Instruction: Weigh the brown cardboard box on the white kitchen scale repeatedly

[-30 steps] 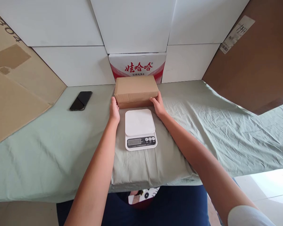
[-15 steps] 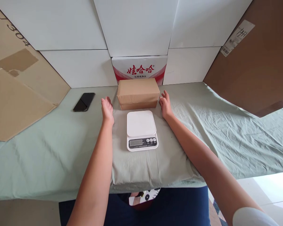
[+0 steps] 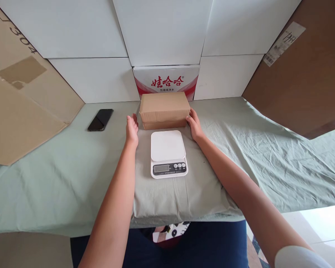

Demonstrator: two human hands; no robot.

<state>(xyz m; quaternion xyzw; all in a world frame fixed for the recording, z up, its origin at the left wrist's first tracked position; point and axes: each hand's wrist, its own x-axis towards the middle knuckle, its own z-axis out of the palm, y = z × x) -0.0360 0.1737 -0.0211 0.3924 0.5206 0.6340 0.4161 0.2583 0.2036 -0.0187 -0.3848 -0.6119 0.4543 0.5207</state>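
Observation:
A brown cardboard box (image 3: pixel 165 108) lies lengthwise behind a white digital kitchen scale (image 3: pixel 168 147), with nothing on the scale's plate. My left hand (image 3: pixel 132 128) is upright just left of the box, fingers stretched out, with a small gap between palm and cardboard. At the box's right end, my right hand (image 3: pixel 194 124) has its thumb and fingertips against the side, the fingers partly hidden behind the corner. It holds nothing in a closed grip. The scale's display is dark.
A black phone (image 3: pixel 100 120) lies on the green cloth (image 3: pixel 72 167) to the left. Behind the box stands a white carton with red writing (image 3: pixel 167 80). Large cardboard panels lean in at the left (image 3: pixel 25 96) and right (image 3: pixel 296 82), before white wall panels (image 3: pixel 162 29).
Both hands have moved inward toward the box. The right one now touches its end, and the left has come closer. Box and scale stay where they were on the cloth.

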